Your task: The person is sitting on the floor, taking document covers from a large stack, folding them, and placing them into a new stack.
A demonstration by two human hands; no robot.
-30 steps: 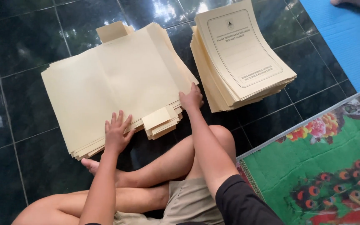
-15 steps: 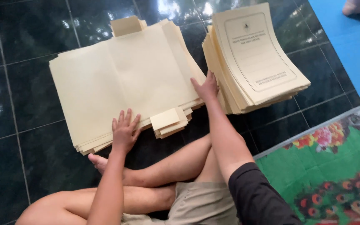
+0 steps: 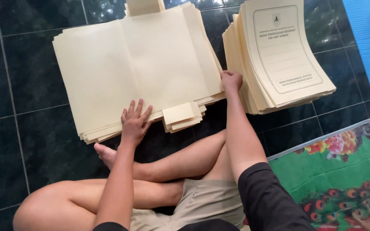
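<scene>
1. Folders first: the stack of unfolded cream folder sheets lies flat on the dark tiled floor, right under my fingers and running away from them toward the top of the view.
2. My left hand is spread wide, fingers fanned and palm down on the near edge of that stack. It's pinning, not gripping.
3. My right hand is curled narrow at the stack's right edge, fingertips tucked at the top sheet's side flap. Can't tell if it's actually pinching anything.
4. Just past those right knuckles sits the printed folder pile, so close it's nearly touching.
5. Doing this well, I reckon: keep the left palm's weight steady, lift only one sheet with the right, and check the small tabs near my left fingertips don't snag.
</scene>
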